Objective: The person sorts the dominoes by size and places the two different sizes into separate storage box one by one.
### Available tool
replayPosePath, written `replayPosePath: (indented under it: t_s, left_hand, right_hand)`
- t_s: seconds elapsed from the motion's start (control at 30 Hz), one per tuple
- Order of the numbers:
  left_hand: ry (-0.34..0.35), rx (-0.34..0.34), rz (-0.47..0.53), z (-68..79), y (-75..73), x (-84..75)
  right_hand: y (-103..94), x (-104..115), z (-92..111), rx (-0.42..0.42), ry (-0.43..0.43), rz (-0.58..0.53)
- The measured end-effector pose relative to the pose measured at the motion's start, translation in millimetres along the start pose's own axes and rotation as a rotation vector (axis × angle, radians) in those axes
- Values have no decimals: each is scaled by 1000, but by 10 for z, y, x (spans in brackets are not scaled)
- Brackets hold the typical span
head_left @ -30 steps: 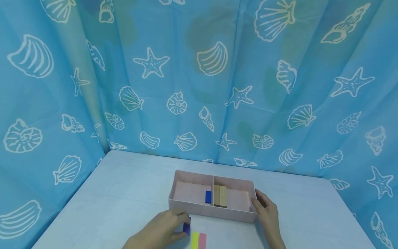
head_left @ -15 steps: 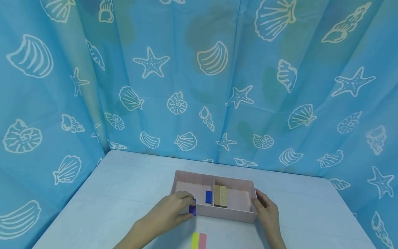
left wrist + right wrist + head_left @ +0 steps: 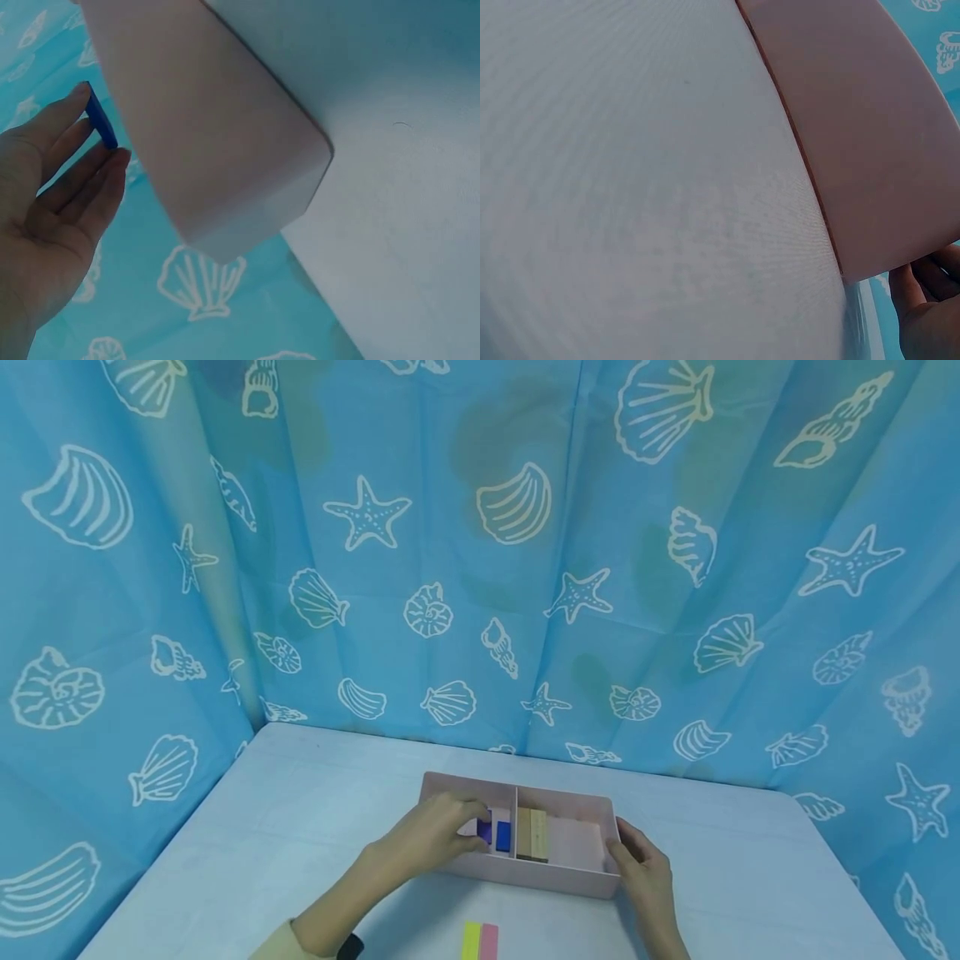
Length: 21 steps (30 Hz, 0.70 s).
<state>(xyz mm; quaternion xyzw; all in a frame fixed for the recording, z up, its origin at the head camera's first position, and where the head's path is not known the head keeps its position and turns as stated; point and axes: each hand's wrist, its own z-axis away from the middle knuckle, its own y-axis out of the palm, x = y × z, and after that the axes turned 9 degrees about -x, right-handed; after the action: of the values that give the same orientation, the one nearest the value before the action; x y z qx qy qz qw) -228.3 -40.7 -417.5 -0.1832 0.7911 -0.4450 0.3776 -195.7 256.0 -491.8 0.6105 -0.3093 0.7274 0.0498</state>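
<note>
I'm watching a curtained-off spot: seashell-print curtains point(image 3: 457, 556) behind and beside a white counter point(image 3: 337, 789); remotely, I can't tell home from lab.

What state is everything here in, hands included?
Pink box: open-topped, standing on the table.
Held block: pinched, not yet released.
Left hand: pinching the held block.
Right hand: holding the box's right end.
Blue block: in the left compartment.
Wooden blocks: together in the right compartment.
Yellow strip: beside the pink strip.
Pink strip: partly out of frame.
Curtain: hanging, creased.
</note>
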Motion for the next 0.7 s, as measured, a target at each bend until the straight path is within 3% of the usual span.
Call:
replayPosePath:
  t_s: [0.23,0.43,0.7]
  left_hand:
    - [-14,5,47,-139,147,129]
    - [-25,13,-18,-224,296,245]
    - [-63,91,16,-310,416,325]
  right_hand:
    - [4,7,-17,-5,-10,17]
    - [13,0,-22,-9,4,20]
    - [14,1,-8,-14,4,27]
